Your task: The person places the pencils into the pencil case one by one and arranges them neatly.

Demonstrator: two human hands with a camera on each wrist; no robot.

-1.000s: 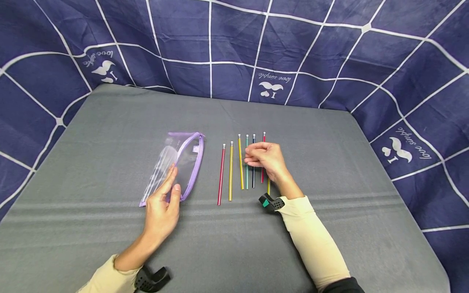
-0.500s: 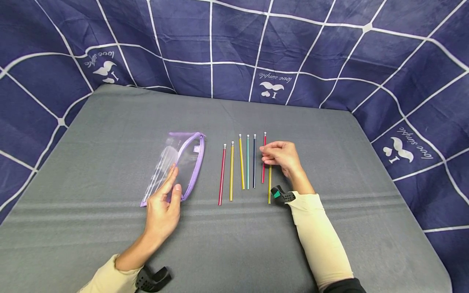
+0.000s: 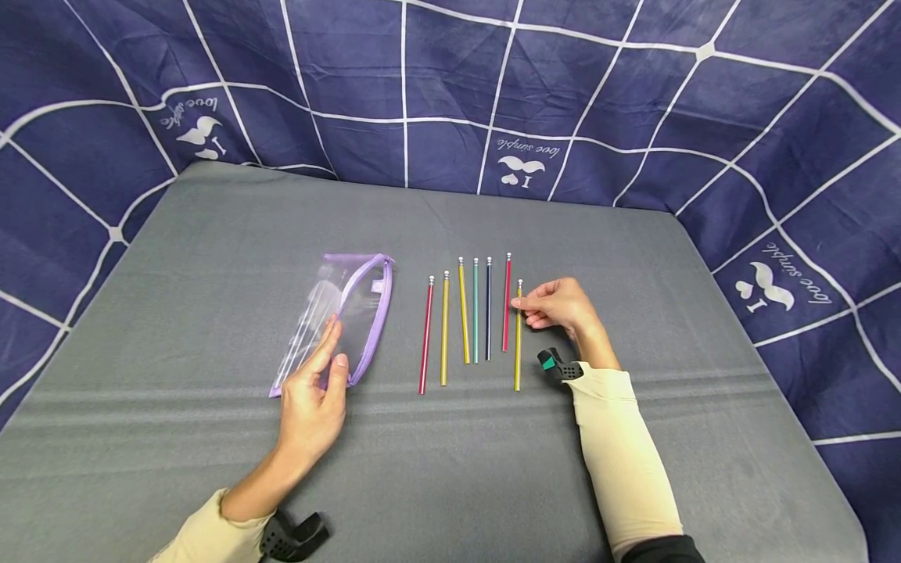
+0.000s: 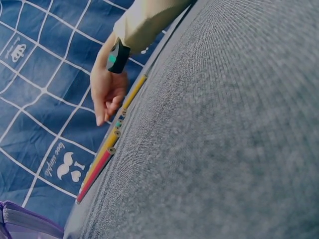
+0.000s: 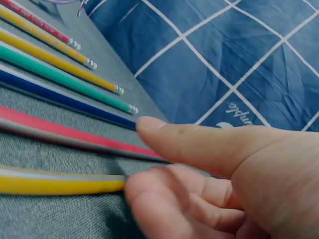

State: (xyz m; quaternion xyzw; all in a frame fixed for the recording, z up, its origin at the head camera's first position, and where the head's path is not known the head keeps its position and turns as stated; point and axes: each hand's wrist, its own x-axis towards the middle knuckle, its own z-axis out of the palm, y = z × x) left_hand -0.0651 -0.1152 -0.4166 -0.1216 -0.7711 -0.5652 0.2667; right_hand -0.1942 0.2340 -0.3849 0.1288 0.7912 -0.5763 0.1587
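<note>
A clear pencil pouch [image 3: 366, 328] with purple edging lies on the left, its zip side bowed apart. My left hand [image 3: 313, 407] rests on it with fingers straight. To the right lies a loose row of pencils: a red pencil [image 3: 425, 336], two yellow ones, a green pencil [image 3: 475, 313], a dark blue pencil [image 3: 489, 313], another red pencil [image 3: 506, 313] and a rightmost yellow pencil [image 3: 518, 352]. My right hand [image 3: 563, 305] is at that last pencil's upper part. In the right wrist view, thumb and forefinger stand apart; the forefinger hides the pencil's end.
A grey cloth-covered table [image 3: 422, 477] spreads under everything. Dark blue curtain [image 3: 450, 86] with white grid lines surrounds its back and sides. Black bands sit on both wrists, the right one [image 3: 558, 365] near the rightmost pencil.
My right hand has moved rightward over the row, from around the green and blue pencils to the rightmost yellow pencil. The left hand and pouch have stayed still.
</note>
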